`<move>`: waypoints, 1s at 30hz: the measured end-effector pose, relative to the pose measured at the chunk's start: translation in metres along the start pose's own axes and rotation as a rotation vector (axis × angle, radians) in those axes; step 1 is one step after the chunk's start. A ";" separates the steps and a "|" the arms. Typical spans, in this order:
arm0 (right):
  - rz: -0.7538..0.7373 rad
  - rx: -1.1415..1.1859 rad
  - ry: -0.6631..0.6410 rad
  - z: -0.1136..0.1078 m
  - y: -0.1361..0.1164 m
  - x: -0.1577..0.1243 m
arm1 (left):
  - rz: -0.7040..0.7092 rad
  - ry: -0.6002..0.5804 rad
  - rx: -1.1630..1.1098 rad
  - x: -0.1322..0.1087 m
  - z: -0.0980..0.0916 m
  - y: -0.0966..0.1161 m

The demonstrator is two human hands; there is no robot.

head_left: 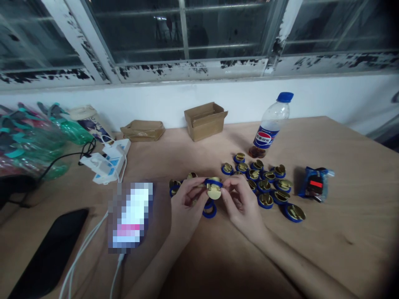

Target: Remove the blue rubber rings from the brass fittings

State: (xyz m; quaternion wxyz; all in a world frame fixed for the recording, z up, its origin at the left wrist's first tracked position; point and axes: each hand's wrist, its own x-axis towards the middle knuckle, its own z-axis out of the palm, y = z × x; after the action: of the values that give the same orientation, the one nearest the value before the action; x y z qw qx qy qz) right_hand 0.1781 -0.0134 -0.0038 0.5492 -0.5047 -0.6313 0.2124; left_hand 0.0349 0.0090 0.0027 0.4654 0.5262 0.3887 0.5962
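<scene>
My left hand (187,203) and my right hand (241,201) meet over the wooden table (343,174), both pinching one small part (213,187): a blue ring with a brass-coloured hinged disc. A loose blue ring (209,211) lies just below it on the table. To the right of my hands lies a cluster of several similar blue-and-brass parts (268,182). A few more parts (174,186) sit behind my left hand.
A cola bottle (271,126) with a blue cap stands behind the cluster. A blue packet (314,185) lies far right. A small open carton (205,119), a flattened carton (142,129), white power strips (107,160), a blurred phone (131,218) and a black object (51,249) occupy the left.
</scene>
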 end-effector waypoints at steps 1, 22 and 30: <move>-0.005 -0.005 -0.001 0.000 -0.001 0.000 | 0.012 0.011 0.013 -0.001 0.000 0.000; -0.050 -0.042 0.029 0.002 -0.001 -0.003 | 0.008 -0.015 0.027 0.001 -0.001 -0.001; -0.094 -0.101 0.027 0.003 -0.001 -0.007 | 0.041 -0.077 0.049 -0.001 -0.006 -0.007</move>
State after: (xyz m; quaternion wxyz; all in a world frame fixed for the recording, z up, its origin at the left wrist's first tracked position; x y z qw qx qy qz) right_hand 0.1741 -0.0190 -0.0068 0.5408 -0.5042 -0.6569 0.1475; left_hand 0.0300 0.0104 -0.0047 0.4549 0.5679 0.3741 0.5750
